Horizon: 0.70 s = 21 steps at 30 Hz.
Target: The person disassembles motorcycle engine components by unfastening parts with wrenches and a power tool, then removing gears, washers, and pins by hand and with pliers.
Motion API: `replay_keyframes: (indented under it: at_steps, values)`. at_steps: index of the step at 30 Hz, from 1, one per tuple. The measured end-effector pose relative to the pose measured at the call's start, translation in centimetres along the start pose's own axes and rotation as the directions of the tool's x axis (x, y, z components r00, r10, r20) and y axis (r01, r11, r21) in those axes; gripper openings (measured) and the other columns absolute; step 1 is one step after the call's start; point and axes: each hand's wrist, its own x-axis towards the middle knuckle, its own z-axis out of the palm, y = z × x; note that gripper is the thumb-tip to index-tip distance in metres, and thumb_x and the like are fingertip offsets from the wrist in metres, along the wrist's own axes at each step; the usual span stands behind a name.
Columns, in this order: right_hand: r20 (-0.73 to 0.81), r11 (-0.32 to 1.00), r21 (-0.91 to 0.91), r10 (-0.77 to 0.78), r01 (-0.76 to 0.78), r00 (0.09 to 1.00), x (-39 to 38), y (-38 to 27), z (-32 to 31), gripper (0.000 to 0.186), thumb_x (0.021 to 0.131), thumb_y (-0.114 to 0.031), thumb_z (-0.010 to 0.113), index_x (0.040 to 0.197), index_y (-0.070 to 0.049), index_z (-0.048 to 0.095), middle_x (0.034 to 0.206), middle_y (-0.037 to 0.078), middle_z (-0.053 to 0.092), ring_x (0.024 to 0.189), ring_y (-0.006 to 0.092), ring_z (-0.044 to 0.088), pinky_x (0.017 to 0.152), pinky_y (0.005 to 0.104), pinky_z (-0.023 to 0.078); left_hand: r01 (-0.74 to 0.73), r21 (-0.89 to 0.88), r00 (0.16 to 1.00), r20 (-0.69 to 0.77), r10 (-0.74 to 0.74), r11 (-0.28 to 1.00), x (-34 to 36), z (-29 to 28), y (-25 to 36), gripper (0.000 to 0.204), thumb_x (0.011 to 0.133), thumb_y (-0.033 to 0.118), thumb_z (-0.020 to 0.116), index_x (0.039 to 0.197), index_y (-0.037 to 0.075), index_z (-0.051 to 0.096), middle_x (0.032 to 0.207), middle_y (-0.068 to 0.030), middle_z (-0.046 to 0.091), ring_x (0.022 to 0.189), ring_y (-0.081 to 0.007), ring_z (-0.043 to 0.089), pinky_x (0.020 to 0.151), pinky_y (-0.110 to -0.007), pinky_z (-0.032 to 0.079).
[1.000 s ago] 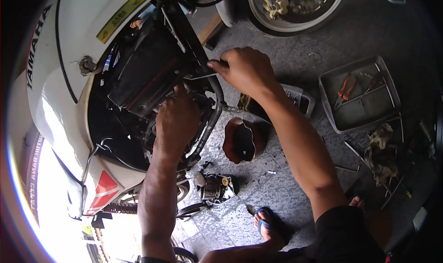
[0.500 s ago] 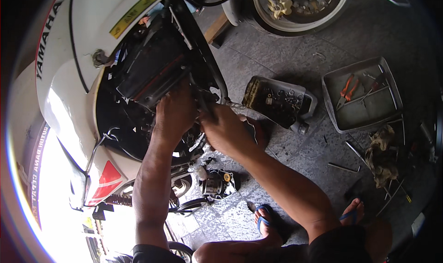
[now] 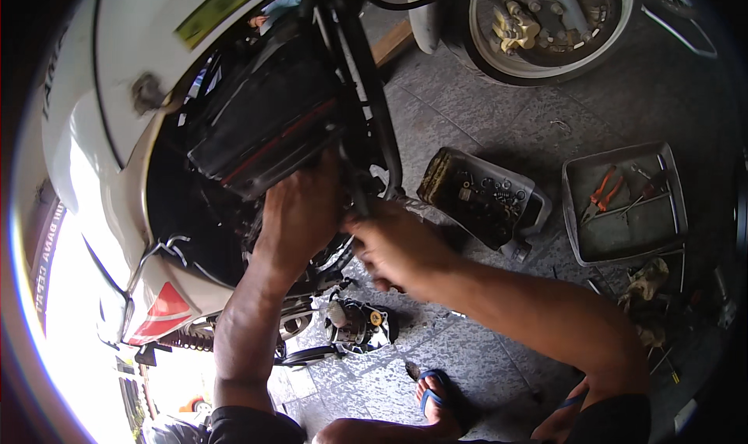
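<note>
Lower than before, the right hand (image 3: 397,251) blurs beside the left hand (image 3: 300,210) (cannot tell either grip). Work beneath the black motorcycle casing (image 3: 265,128) seems in hand, calling for steadiness.

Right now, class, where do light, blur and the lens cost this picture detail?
In the head view, glare washes out the lower left, beside the white bodywork; in the head view, the right hand and yellow label look blurred; in the head view, shadow swallows detail below the black housing; in the head view, the fisheye corners fall to black.
</note>
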Motion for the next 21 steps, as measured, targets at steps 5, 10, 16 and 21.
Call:
replay_keyframes:
  at_steps: [5, 10, 16, 21]
  values:
    - [0.111, 0.999, 0.021, -0.034, 0.032, 0.993, 0.5, 0.0, -1.5, 0.021, 0.101, -0.024, 0.048, 0.094, -0.005, 0.054, 0.059, -0.001, 0.044, 0.044, 0.0087, 0.044, 0.036, 0.0268, 0.037, 0.064, 0.019, 0.997, 0.042, -0.064, 0.998, 0.5, -0.2, 0.6, 0.053, 0.087, 0.012, 0.06, 0.137, 0.003, 0.043, 0.108, -0.0332, 0.06, 0.098, -0.0479, 0.062, 0.079, -0.056, 0.05]
    - [0.373, 0.961, -0.207, -0.094, 0.182, 0.923, 0.6, -1.5, -4.0, 0.02, 0.098, -0.015, 0.048, 0.103, 0.004, 0.052, 0.073, 0.012, 0.055, 0.063, 0.0201, 0.057, 0.055, 0.036, 0.045, 0.072, 0.12, 0.994, 0.068, -0.08, 0.99, 0.6, 0.3, 0.7, 0.051, 0.087, 0.011, 0.061, 0.135, 0.003, 0.047, 0.103, -0.0268, 0.062, 0.091, -0.0454, 0.063, 0.077, -0.053, 0.05]
    - [0.352, 0.948, -0.265, -0.074, 0.175, 0.933, 1.0, -1.7, -4.7, 0.023, 0.094, -0.013, 0.05, 0.107, 0.005, 0.044, 0.078, 0.017, 0.058, 0.071, 0.0272, 0.062, 0.065, 0.042, 0.046, 0.043, 0.146, 0.998, 0.042, -0.05, 0.988, 0.7, 0.9, 0.3, 0.036, 0.088, 0.016, 0.065, 0.12, 0.003, 0.055, 0.099, -0.0225, 0.059, 0.087, -0.0416, 0.059, 0.075, -0.052, 0.047]
    - [0.384, 0.915, -0.247, -0.212, 0.321, 0.899, 1.6, -1.1, -5.0, 0.027, 0.092, -0.011, 0.053, 0.102, 0.014, 0.049, 0.08, 0.027, 0.059, 0.078, 0.0392, 0.065, 0.073, 0.0468, 0.051, 0.065, 0.105, 0.995, 0.065, -0.072, 0.992, 0.3, 0.7, 0.2, 0.038, 0.088, 0.016, 0.066, 0.122, 0.003, 0.055, 0.101, -0.0228, 0.059, 0.09, -0.0418, 0.059, 0.077, -0.051, 0.047]
